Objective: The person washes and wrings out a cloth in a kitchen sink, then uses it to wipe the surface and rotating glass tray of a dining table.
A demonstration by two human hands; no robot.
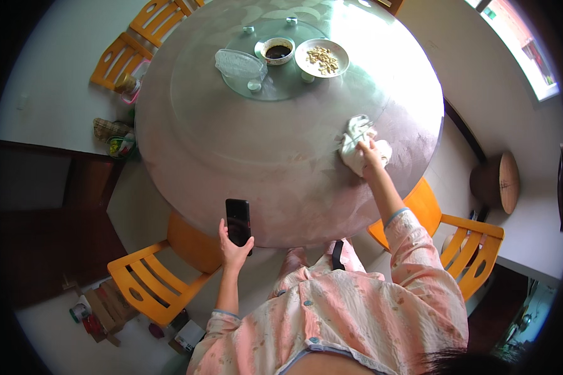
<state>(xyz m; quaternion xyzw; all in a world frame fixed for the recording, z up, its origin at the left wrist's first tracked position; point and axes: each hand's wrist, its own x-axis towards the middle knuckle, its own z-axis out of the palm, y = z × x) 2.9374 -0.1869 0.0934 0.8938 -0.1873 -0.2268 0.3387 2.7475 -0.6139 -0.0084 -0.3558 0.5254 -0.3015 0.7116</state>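
My left hand (pixel 235 248) holds a black smartphone (pixel 238 222) upright at the near edge of a large round table (pixel 244 178). My right hand (pixel 370 153) is shut on a crumpled white cloth (pixel 355 157), which lies against the tabletop on the right side. Farther back on the table rests a round glass plate (pixel 281 89) on short metal supports. On it stand a bowl of dark liquid (pixel 277 50) and a pale dish of small light-brown pieces (pixel 322 57). A clear plastic cover or bag (pixel 240 64) lies to their left.
Wooden slatted chairs stand at the near left (pixel 164 276), near right (pixel 469 248) and far left (pixel 122 58). A round wooden object like a stool or tub (pixel 495 183) is by the right wall. Cardboard boxes (pixel 108 304) sit on the floor at the lower left.
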